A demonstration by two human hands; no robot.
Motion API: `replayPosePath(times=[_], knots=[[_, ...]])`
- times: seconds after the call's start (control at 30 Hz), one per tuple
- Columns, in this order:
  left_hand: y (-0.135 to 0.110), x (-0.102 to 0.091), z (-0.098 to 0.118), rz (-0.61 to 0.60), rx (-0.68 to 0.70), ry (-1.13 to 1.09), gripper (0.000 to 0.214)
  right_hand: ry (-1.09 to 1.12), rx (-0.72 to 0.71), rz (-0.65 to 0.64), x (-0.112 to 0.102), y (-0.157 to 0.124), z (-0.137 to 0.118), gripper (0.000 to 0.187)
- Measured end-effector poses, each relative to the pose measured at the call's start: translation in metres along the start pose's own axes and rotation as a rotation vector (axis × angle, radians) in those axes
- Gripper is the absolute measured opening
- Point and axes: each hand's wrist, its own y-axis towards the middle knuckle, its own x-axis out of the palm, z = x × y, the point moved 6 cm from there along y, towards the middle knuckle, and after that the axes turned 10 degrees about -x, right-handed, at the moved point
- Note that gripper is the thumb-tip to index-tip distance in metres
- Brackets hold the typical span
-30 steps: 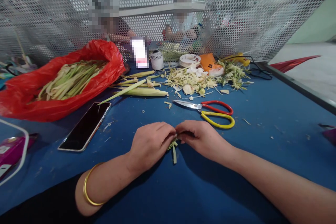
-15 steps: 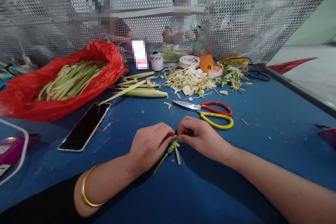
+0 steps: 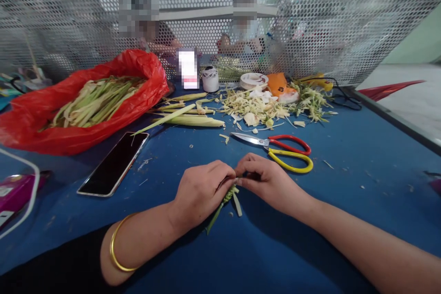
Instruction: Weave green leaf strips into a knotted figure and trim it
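A smooth blue tabletop spreads across the lower frame before you. At lower centre your bare left hand and bare right hand meet, thumbs and fingers pinched closed on the upper end of a small braided piece of green leaf strips. A second ago only a short tail showed beneath it; now a longer darker green strand also slants out toward lower left. The braid looks tight and ridged, its short pale tail hanging loose; your left fingers hide part of it.

Beyond your hands, the steel scissors with red and yellow handles have stayed lying right of centre, while a black-screened phone lies at left. Farther off are an open red plastic bag of leaves, pale scraps, and an orange packet bearing a dark emblem, its print too small to read.
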Motion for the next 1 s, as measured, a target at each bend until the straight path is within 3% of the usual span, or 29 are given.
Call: replayPosePath(times=[0.13,0.37,0.53,0.77,1.0], knots=[[0.001,-0.001,0.000,-0.004,-0.017,-0.001,0.020,0.041,0.011,0.035,0.000,0.000,0.004,0.009],[-0.001,-0.001,-0.002,0.021,-0.003,0.003,0.017,0.162,0.154,0.068,0.001,-0.001,0.014,0.014],[-0.002,-0.004,0.003,0.106,0.072,0.004,0.016,0.159,0.057,0.024,0.004,0.001,0.005,0.012],[-0.003,-0.008,0.009,0.160,0.150,-0.022,0.012,0.157,-0.012,0.092,0.002,0.001,-0.001,0.022],[-0.006,-0.012,0.012,0.217,0.253,0.036,0.013,-0.084,-0.175,0.097,-0.004,0.002,-0.009,0.025]])
